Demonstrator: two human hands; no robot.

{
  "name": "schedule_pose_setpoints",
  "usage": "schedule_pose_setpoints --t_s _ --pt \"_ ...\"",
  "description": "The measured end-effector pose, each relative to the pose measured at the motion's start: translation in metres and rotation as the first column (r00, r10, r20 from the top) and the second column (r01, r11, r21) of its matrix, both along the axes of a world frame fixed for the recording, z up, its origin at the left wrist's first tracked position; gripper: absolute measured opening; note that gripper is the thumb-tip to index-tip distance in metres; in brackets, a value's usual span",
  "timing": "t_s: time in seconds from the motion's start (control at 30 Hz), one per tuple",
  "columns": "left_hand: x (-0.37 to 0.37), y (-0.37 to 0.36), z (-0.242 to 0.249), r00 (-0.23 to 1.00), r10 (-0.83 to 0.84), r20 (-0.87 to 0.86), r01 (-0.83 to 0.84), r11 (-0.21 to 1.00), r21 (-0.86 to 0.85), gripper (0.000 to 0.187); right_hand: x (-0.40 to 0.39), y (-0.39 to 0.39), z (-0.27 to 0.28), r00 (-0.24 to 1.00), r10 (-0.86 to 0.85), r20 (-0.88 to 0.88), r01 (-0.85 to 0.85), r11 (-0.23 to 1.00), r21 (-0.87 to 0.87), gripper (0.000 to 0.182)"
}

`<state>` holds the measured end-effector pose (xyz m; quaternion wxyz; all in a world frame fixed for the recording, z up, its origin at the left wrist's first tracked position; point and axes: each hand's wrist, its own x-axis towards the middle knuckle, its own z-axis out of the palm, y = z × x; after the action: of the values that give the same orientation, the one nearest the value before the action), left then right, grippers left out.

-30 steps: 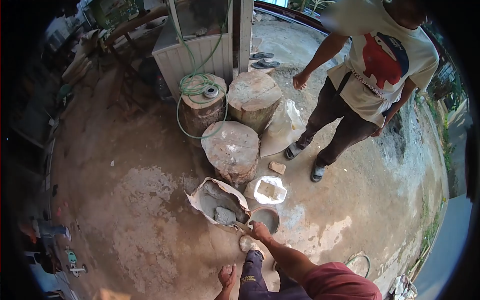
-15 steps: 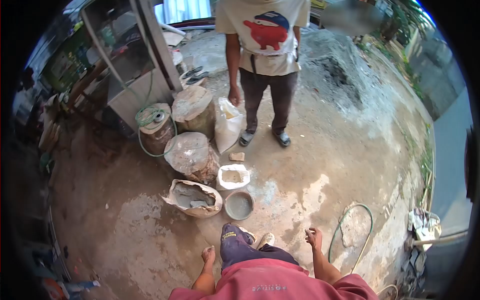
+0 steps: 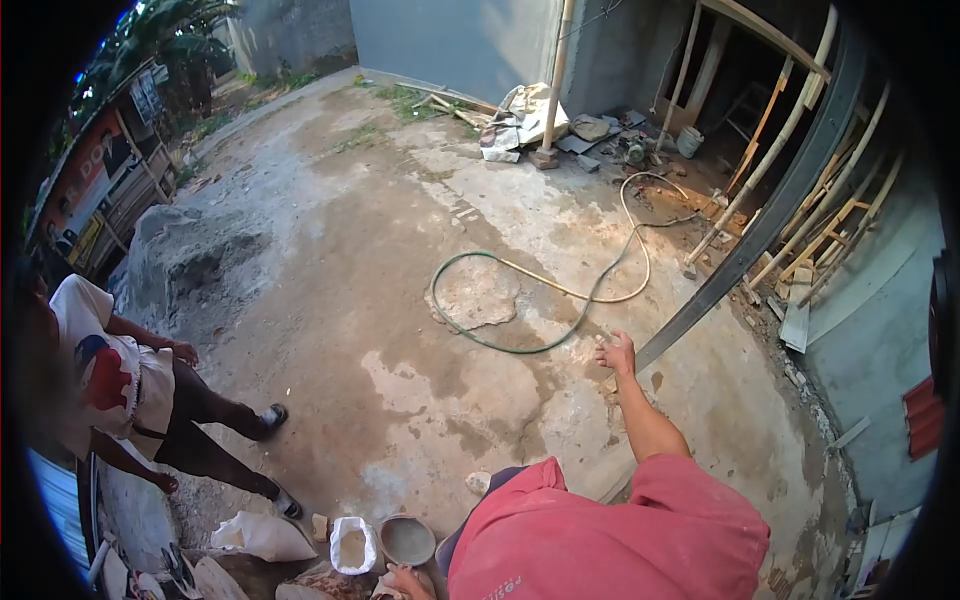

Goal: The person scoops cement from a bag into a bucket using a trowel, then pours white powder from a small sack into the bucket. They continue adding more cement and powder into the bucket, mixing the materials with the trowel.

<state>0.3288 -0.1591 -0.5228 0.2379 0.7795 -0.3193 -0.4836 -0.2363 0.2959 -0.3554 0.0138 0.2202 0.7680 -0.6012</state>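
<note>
Round, shallow brown-grey basin: on the near part of the concrete ground, well apart from the ground's far edge along the grey wall. Grey material in it.

Your left hand is at the basin's near side, partly cut off by the view. Can't tell whether its fingers are spread or closed, or whether it touches the rim.

Open white sack stands just beside the basin, beige material inside. Next out: small tan block, then a larger whitish bag slumped on the ground.

Your right hand is out over the ground, fingers loosely spread, nothing visible in it. Nearest thing is the lower end of the long dark beam; contact unclear. Looped green-and-yellow hose lies beyond.

Co-worker in a cream T-shirt with a red print stands on the side of the whitish bag, arms down. Grey heap is past them, towards the ground's far left corner.

Progress: basin has grey stuff in, white sack has beige stuff in it. My read: portioning is partway at best; what's left can't be judged from here.
</note>
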Motion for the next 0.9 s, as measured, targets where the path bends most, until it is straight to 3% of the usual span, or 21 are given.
schedule_pose_setpoints --t_s 0.07,0.13,0.23,0.3,0.33,0.4,0.43,0.47,0.53,0.67,0.9 --pt "-0.002 -0.019 -0.002 0.984 -0.170 -0.058 0.169 0.985 -0.023 0.082 -0.018 0.020 0.071 0.982 -0.010 -0.187 0.030 0.994 0.106 0.080" --pt "-0.001 -0.033 -0.001 0.964 -0.255 -0.077 0.255 0.967 -0.010 0.083 -0.050 0.043 0.167 0.920 -0.070 -0.387 0.096 0.994 0.049 0.092" --pt "-0.001 -0.041 0.009 0.962 -0.254 -0.101 0.260 0.964 0.057 0.081 -0.100 0.088 0.325 0.640 -0.197 -0.743 0.255 0.966 -0.037 0.093" --pt "0.000 -0.046 0.012 0.959 -0.261 -0.106 0.270 0.960 0.075 0.080 -0.092 0.100 0.443 0.553 -0.186 -0.812 0.463 0.879 0.114 0.094" --pt "0.010 -0.043 0.014 0.959 -0.265 -0.103 0.275 0.956 0.097 0.080 -0.110 0.130 0.479 0.477 -0.224 -0.850 0.532 0.843 0.077 0.093" --pt "0.022 -0.030 0.017 0.959 -0.264 -0.102 0.274 0.957 0.100 0.079 -0.137 0.196 0.549 0.530 -0.322 -0.785 0.700 0.688 0.190 0.091" --pt "0.027 -0.021 0.018 0.967 -0.233 -0.102 0.244 0.964 0.108 0.080 -0.201 0.268 0.582 0.638 -0.362 -0.680 0.612 0.774 0.162 0.072" --pt "0.033 -0.009 0.018 0.967 -0.226 -0.114 0.236 0.968 0.086 0.082 -0.250 0.323 0.589 0.699 -0.211 -0.683 0.579 0.728 0.368 0.071" --pt "0.037 0.017 0.029 0.986 -0.156 -0.063 0.162 0.981 0.105 0.083 -0.284 0.305 0.586 0.741 -0.004 -0.672 0.466 0.723 0.510 0.067" --pt "0.049 0.051 0.032 0.999 -0.034 0.009 0.033 0.992 0.123 0.079 -0.337 0.255 0.560 0.738 0.075 -0.671 0.336 0.821 0.461 0.060" --pt "0.046 0.073 0.033 0.997 0.064 -0.050 -0.056 0.987 0.148 0.074 -0.338 0.292 0.532 0.598 -0.005 -0.802 0.265 0.945 0.191 0.048"
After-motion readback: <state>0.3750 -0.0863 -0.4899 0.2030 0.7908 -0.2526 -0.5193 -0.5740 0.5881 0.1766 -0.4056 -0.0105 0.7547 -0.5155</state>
